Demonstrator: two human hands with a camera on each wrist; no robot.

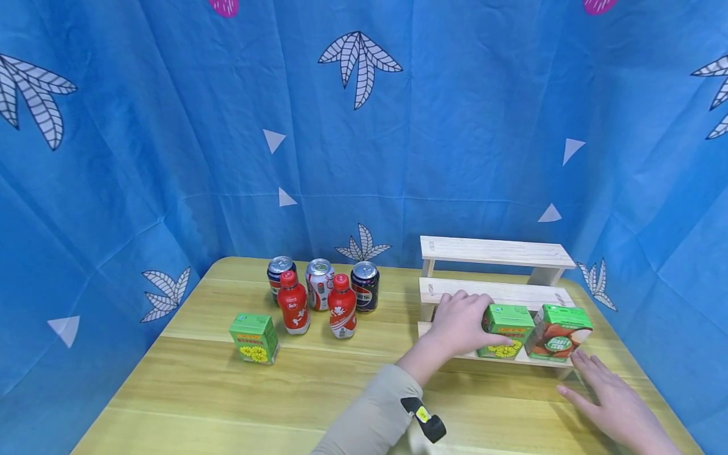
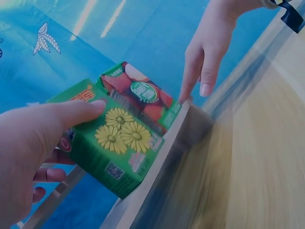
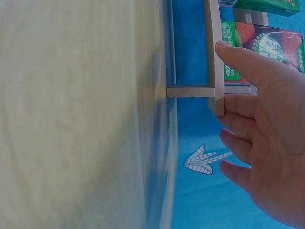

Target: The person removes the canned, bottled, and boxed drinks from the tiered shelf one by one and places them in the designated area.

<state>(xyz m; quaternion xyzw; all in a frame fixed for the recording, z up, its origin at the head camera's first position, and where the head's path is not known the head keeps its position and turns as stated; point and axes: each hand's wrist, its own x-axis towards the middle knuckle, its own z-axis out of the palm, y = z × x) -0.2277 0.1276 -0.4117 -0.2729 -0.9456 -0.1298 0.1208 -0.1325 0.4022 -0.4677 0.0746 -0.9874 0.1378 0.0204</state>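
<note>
My left hand (image 1: 462, 323) holds a green drink carton with yellow flowers (image 1: 505, 328) between thumb and fingers, at the lowest tier of a wooden stepped rack (image 1: 491, 291). In the left wrist view, the thumb lies across the front of this flowered carton (image 2: 114, 138). Whether its base rests fully on the board is unclear. Just to its right stands a green and red drink carton (image 1: 559, 335) on the same tier. My right hand (image 1: 617, 398), fingers extended, is at the tier's right end; in the right wrist view its fingertips (image 3: 224, 47) meet the board's edge.
Left on the wooden table (image 1: 188, 392) stands another flowered green carton (image 1: 254, 339). Behind it are two red bottles (image 1: 294, 306) (image 1: 342, 308) and three cans (image 1: 281, 268) (image 1: 320, 284) (image 1: 365, 287). A blue patterned curtain (image 1: 455, 126) surrounds the table's back and sides.
</note>
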